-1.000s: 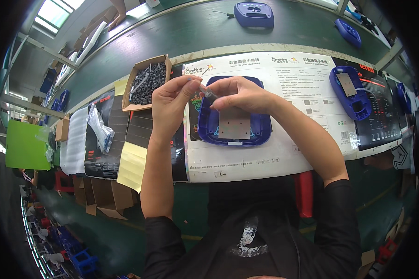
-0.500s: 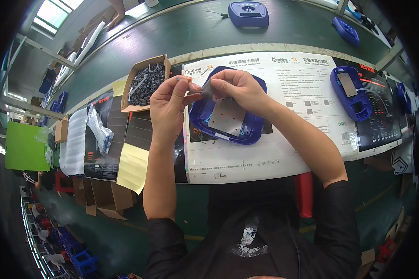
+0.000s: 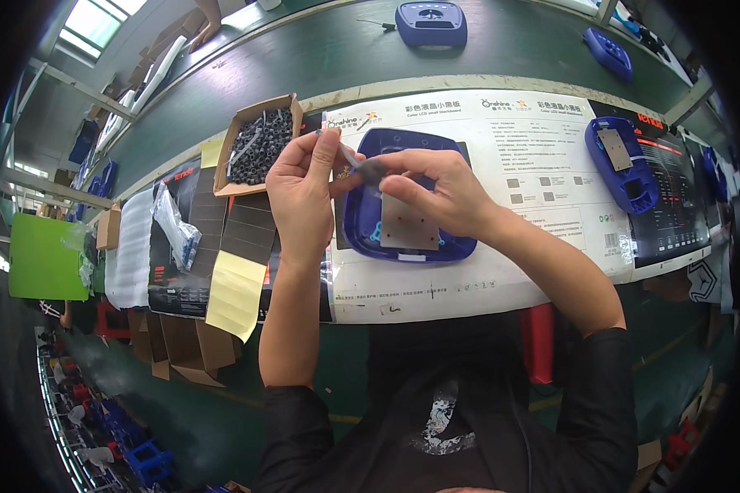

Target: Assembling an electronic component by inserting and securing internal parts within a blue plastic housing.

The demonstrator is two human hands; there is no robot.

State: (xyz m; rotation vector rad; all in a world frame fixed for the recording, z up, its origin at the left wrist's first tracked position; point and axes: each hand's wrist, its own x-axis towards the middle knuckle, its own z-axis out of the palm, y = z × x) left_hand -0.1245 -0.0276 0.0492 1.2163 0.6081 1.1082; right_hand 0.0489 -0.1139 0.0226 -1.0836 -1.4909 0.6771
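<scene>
My left hand (image 3: 302, 189) is raised left of a blue plastic housing (image 3: 460, 250), thumb and forefinger pinching a pale thin strip (image 3: 348, 152). At the strip's end is a small grey piece (image 3: 371, 171), blurred; its exact kind cannot be made out. The fingertips of my right hand (image 3: 450, 193) close on that grey piece, above the housing. Inside the open housing lies a flat metal plate (image 3: 411, 228) with small red dots, and light-blue wire shows beside it. My right hand hides part of the housing.
A cardboard box (image 3: 298, 108) of small black cylindrical parts (image 3: 259, 152) stands left of the housing. Another blue housing (image 3: 641, 193) lies at right. Beyond the bench, a blue device (image 3: 432, 25) sits on the green surface. Yellow paper (image 3: 237, 296) and a clear plastic bag (image 3: 175, 230) lie at left.
My right hand has shifted slightly right and down, its thumb farther from my left fingers. The pale strip between the hands shows more, and the housing has shifted and turned a little.
</scene>
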